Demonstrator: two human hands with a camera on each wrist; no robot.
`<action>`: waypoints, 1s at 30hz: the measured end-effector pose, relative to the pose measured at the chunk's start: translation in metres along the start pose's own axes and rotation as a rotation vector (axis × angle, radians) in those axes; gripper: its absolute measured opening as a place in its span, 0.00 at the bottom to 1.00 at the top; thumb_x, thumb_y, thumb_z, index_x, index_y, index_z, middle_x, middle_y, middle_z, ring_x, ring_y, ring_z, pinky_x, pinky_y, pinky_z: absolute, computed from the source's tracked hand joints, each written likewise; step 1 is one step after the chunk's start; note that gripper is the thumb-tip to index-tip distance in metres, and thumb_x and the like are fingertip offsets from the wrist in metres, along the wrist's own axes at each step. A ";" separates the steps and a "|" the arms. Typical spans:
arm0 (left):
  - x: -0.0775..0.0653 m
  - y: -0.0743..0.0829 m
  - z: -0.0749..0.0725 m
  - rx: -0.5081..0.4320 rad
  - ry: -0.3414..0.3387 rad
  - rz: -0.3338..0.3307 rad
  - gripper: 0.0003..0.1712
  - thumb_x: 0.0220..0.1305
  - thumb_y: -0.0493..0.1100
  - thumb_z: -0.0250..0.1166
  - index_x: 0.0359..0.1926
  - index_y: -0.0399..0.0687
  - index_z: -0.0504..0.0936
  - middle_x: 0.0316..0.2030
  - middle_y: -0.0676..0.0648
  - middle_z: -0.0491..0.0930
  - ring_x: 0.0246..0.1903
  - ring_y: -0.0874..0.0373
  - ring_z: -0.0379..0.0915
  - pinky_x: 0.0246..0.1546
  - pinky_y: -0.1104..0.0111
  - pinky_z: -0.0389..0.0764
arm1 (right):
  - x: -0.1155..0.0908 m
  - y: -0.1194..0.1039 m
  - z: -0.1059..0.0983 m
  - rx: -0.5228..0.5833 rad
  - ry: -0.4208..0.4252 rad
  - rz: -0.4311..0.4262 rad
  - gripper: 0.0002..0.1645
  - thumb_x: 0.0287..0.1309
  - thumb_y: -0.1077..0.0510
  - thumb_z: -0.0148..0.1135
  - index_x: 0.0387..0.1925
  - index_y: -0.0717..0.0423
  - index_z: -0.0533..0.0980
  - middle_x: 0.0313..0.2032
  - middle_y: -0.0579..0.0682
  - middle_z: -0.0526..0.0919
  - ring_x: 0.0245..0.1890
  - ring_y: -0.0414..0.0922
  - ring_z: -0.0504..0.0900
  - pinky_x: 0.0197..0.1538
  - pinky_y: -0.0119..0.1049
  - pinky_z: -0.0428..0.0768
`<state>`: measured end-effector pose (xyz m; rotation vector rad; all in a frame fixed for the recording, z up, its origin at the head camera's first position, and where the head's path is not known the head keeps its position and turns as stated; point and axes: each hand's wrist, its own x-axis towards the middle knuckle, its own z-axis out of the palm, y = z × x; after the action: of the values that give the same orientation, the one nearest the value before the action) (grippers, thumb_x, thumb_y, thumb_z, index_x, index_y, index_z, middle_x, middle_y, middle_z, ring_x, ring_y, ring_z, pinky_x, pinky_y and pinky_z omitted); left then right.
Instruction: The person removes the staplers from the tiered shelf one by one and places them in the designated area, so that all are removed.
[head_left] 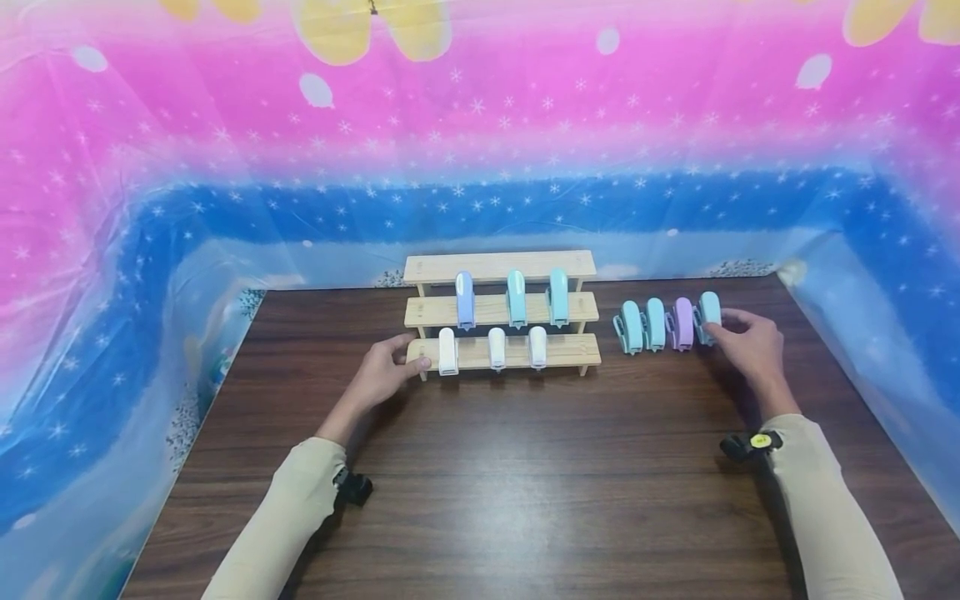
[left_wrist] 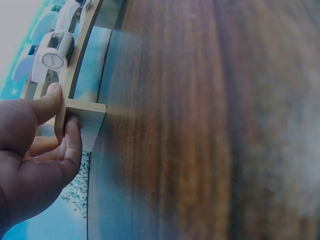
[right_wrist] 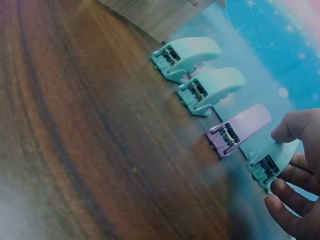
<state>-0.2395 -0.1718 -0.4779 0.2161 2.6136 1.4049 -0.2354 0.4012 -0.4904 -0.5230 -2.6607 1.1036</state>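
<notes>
1. The right hand (head_left: 752,346) pinches a mint-green, rounded plastic stapler-like tool (head_left: 708,307) between thumb and fingers, at the right end of a row on the dark wood-grain table (head_left: 495,508).
2. The left hand (head_left: 382,372) grips the left end of the near step (head_left: 517,353) on a pale wooden three-step rack (head_left: 498,266).
3. A white plastic tool (head_left: 447,348) at that step's left bears a round badge (left_wrist: 53,60), its lettering unreadable.
4. The oval yellow label (head_left: 761,441) at the right wrist is illegible too.

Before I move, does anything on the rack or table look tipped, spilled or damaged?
Nothing stands out: the six stapler-like tools on the wooden rack sit in two rows; the purple one and three teal ones line up beside it.
</notes>
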 end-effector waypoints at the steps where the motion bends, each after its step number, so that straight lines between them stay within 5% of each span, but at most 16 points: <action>1: 0.000 0.000 0.000 0.003 -0.002 0.000 0.39 0.70 0.45 0.69 0.73 0.29 0.65 0.55 0.31 0.81 0.54 0.41 0.81 0.48 0.57 0.84 | 0.000 0.001 0.001 0.005 -0.006 0.005 0.40 0.64 0.38 0.64 0.66 0.62 0.75 0.64 0.68 0.76 0.63 0.63 0.71 0.65 0.59 0.67; 24: 0.001 -0.001 -0.001 0.015 0.000 0.005 0.39 0.70 0.46 0.68 0.72 0.29 0.65 0.56 0.31 0.81 0.53 0.42 0.82 0.48 0.57 0.84 | -0.001 0.009 0.007 0.001 -0.053 0.024 0.41 0.67 0.38 0.61 0.69 0.63 0.71 0.65 0.69 0.74 0.63 0.64 0.71 0.63 0.60 0.70; 30: 0.002 -0.002 -0.001 0.016 0.000 0.008 0.39 0.70 0.46 0.68 0.72 0.29 0.65 0.56 0.31 0.81 0.53 0.42 0.82 0.47 0.58 0.84 | -0.003 0.007 -0.002 -0.019 -0.039 -0.021 0.42 0.66 0.36 0.62 0.68 0.62 0.73 0.60 0.67 0.79 0.59 0.62 0.75 0.52 0.49 0.73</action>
<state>-0.2414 -0.1733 -0.4798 0.2289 2.6270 1.3873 -0.2301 0.4055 -0.4938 -0.4811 -2.7059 1.0948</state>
